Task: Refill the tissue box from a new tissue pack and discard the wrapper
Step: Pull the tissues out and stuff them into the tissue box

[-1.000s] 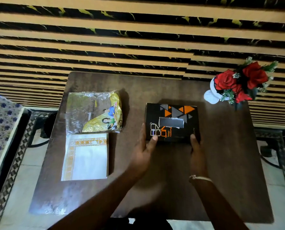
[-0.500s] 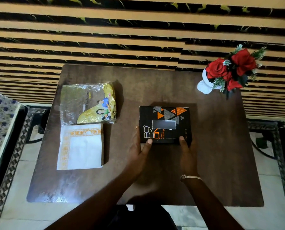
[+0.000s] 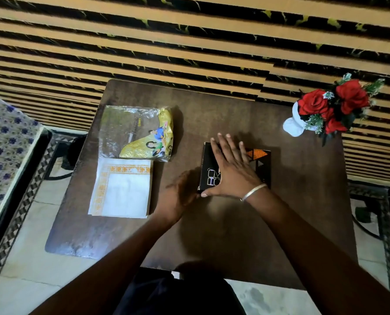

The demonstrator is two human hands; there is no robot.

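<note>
The black tissue box (image 3: 261,165) with orange triangles lies flat on the brown table (image 3: 223,110), right of centre. My right hand (image 3: 232,171) rests flat on its top with fingers spread and the thumb at the near left corner, hiding the box's slot. My left hand (image 3: 180,192) is blurred, right beside the box's near left corner; its fingers cannot be made out. A stack of white tissues (image 3: 123,187) with an orange border lies at the table's left. The crumpled yellow and clear wrapper (image 3: 139,133) lies just behind the stack.
A white vase of red roses (image 3: 332,108) stands at the table's far right corner. A striped wall runs behind the table. A patterned cushion (image 3: 3,137) and a dark metal frame sit to the left, another frame to the right.
My right hand has moved from the box's near edge onto its top and now covers the slot. My left hand has shifted slightly left along the near corner.
</note>
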